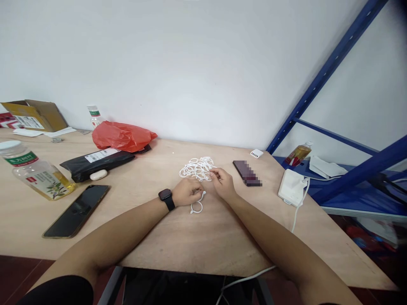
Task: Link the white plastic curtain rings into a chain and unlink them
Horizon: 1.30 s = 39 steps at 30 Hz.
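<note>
A loose pile of white plastic rings (195, 167) lies on the wooden table, in front of both hands. My left hand (188, 192), with a black watch on its wrist, is closed; a white ring with small clips (197, 207) hangs from or lies just under its fingertips. At the right edge of the pile, my right hand (222, 182) has its thumb and fingertips pinched together on a piece of a white ring.
A dark phone (247, 173) and a white charger (256, 153) are to the right, with a white power strip (291, 188) beyond. On the left are another phone (76, 212), a bottle (38, 171), a black package (101, 163) and a red bag (122, 136).
</note>
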Available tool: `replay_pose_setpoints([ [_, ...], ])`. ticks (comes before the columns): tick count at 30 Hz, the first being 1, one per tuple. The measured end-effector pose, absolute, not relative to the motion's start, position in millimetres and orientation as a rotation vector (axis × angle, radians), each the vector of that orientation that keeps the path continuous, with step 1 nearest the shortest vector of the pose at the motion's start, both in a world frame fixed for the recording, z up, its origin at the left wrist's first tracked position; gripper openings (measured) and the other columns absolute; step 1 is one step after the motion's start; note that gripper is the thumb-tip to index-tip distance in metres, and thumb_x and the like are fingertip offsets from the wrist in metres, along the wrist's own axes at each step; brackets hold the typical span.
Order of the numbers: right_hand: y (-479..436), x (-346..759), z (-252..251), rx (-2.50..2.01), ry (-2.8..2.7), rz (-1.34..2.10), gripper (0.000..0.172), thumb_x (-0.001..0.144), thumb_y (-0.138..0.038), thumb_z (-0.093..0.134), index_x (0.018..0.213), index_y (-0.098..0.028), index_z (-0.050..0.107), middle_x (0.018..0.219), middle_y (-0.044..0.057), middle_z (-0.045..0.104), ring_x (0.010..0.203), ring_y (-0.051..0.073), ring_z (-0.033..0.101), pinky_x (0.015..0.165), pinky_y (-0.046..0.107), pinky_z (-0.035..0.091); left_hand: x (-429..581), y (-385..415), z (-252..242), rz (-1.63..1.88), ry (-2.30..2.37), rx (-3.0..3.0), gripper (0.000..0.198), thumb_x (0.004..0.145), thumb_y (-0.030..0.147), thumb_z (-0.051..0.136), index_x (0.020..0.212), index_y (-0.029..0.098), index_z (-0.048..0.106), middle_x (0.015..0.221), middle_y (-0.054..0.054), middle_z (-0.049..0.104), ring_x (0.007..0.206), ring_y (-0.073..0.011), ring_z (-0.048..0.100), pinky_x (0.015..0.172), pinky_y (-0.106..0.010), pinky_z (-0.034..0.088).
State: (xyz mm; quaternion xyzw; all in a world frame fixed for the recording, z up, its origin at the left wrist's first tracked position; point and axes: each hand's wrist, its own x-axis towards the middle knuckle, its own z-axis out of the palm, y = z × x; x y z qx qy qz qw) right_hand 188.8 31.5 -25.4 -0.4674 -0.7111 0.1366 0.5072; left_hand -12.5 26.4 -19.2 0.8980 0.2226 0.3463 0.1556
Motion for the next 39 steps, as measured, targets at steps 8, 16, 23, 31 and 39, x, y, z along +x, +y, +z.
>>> replay_pose_setpoints([
  [8,56,208,-35,-1.365,-1.829,0.234,0.027,0.084,-0.014,0.049,0.103,-0.019,0.068,0.106,0.008,0.067,0.099,0.022,0.062,0.087,0.035,0.05,-10,23,-20,0.778,0.391,2.648,0.013,0.082,0.019,0.055,0.08,0.02,0.068,0.08,-0.004,0.071,0.075,-0.0168,0.064,0.075,-0.029,0.049],
  [16,53,204,-38,-1.576,-2.002,0.23,0.04,0.078,-0.005,0.05,0.11,-0.02,0.068,0.112,0.009,0.065,0.096,0.022,0.063,0.085,0.033,0.049,-11,17,-14,0.735,0.402,2.658,0.018,0.087,0.028,0.053,0.082,0.02,0.068,0.073,-0.003,0.071,0.068,-0.0155,0.062,0.067,-0.027,0.047],
  [23,55,205,-37,-1.449,-1.941,0.192,0.032,0.083,-0.009,0.048,0.104,-0.019,0.068,0.105,0.008,0.068,0.098,0.021,0.062,0.087,0.034,0.048,-12,19,-16,0.851,0.533,2.658,0.018,0.09,0.026,0.052,0.084,0.019,0.068,0.072,-0.003,0.069,0.068,-0.0143,0.061,0.067,-0.026,0.046],
  [31,31,182,-27,-1.05,-1.751,0.384,0.02,0.087,-0.028,0.06,0.103,-0.02,0.07,0.093,0.006,0.069,0.073,0.016,0.062,0.068,0.028,0.052,-14,31,-20,1.422,0.87,2.354,0.015,0.09,0.027,0.06,0.101,0.019,0.067,0.096,-0.007,0.07,0.087,-0.0171,0.064,0.081,-0.032,0.052],
  [39,23,173,-28,-0.945,-1.736,0.624,0.021,0.086,-0.036,0.064,0.096,-0.021,0.075,0.085,0.006,0.072,0.075,0.018,0.065,0.068,0.029,0.054,-14,34,-21,1.439,0.829,2.346,0.017,0.091,0.03,0.06,0.088,0.019,0.072,0.084,-0.006,0.072,0.077,-0.0157,0.066,0.073,-0.03,0.052],
])
